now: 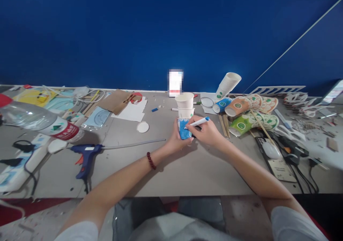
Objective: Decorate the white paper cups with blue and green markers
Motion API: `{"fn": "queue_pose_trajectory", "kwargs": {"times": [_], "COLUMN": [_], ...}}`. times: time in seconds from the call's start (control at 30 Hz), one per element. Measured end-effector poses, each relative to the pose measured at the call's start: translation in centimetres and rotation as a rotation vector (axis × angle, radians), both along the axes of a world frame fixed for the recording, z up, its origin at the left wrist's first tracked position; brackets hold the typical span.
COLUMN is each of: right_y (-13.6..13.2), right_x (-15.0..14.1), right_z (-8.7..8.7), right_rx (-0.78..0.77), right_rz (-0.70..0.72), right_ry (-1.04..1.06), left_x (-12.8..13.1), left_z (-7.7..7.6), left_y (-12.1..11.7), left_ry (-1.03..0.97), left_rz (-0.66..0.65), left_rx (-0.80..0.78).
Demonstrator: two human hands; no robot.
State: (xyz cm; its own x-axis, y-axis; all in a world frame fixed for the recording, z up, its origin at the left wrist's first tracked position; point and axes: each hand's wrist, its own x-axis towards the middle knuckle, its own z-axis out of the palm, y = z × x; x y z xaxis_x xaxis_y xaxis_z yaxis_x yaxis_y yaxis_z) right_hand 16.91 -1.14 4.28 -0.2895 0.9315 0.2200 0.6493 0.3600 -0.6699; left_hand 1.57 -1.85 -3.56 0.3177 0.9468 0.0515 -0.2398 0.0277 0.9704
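My left hand (175,141) is wrapped round a blue patterned paper cup (183,128) lying on its side on the grey table (160,166). My right hand (207,132) pinches a white marker with a blue cap (198,122), its tip against the cup. A red bead bracelet (151,160) is on my left wrist. Just behind the hands stand two stacked white paper cups (184,105).
A blue glue gun (85,155), a power strip (18,162) and a plastic water bottle (37,121) lie to the left. Colourful paper cups (241,107), wooden sticks (223,125), a computer mouse (270,150) and cables lie to the right. A white disc (143,127), cardboard and paper sit behind.
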Motion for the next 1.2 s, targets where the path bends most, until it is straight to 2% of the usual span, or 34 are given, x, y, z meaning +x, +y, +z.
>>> {"fn": "queue_pose_trajectory", "kwargs": {"times": [0.1,0.27,0.43,0.6,0.8,0.93,1.07,1.2], "right_y": [0.1,0.1,0.3,0.3,0.2,0.0,0.0,0.0], "right_x": [0.1,0.4,0.5,0.5,0.5,0.4,0.3,0.3], "right_z": [0.1,0.3,0.2,0.2,0.4,0.6,0.6,0.7], "right_rx": [0.023,-0.026,-0.015,-0.054,-0.013,-0.054,-0.043,-0.085], "right_rz": [-0.02,0.026,-0.006,0.021,-0.01,0.037,0.0,0.01], "right_ry": [0.043,-0.052,0.036,-0.057,-0.001,-0.09,-0.054,-0.076], "left_x": [-0.1,-0.2,-0.3,-0.4,-0.2,-0.2,-0.5,-0.6], "left_z": [-0.1,0.2,0.2,0.4,0.1,0.9,1.7,1.2], "left_y": [0.1,0.0,0.0,-0.1,0.0,-0.2,-0.4,-0.3], "left_ry": [-0.024,0.016,0.023,0.043,0.002,0.051,0.077,0.085], "left_rz": [0.005,-0.009,0.008,-0.014,0.013,-0.025,-0.016,-0.021], "left_rx": [0.017,0.03,0.024,-0.002,0.033,-0.021,0.001,0.026]}}
